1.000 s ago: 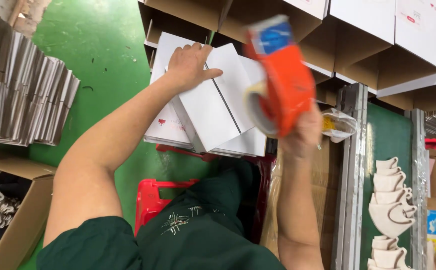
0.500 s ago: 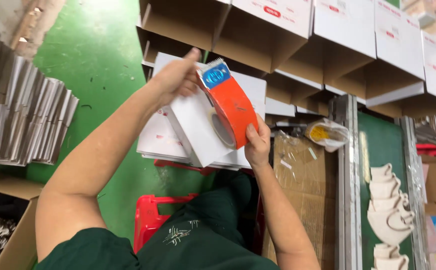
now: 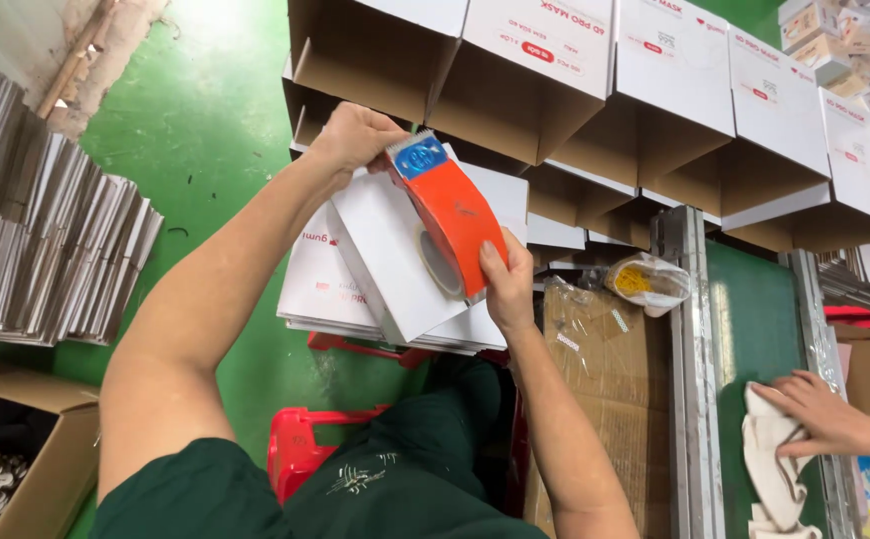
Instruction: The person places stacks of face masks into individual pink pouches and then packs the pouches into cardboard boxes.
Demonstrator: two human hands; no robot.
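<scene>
My right hand (image 3: pixel 507 281) grips an orange tape dispenser (image 3: pixel 452 215) with a blue front piece, pressed against the top of a folded white carton (image 3: pixel 387 262). My left hand (image 3: pixel 357 136) holds the far end of that carton, right by the dispenser's blue nose. The carton lies on a stack of flat white cartons (image 3: pixel 320 284) above a red plastic stool (image 3: pixel 300 451).
Open white-and-brown boxes (image 3: pixel 555 70) are stacked in rows ahead. Flattened grey cartons (image 3: pixel 45 250) lean at the left on the green floor. A green conveyor (image 3: pixel 759 329) runs at the right, where another person's hand (image 3: pixel 819 411) rests on white masks. A small plastic bag (image 3: pixel 646 282) lies nearby.
My right hand has brought the tape dispenser down from the air onto the white carton. My left hand stayed on the carton's far end. Another person's hand appeared at the right.
</scene>
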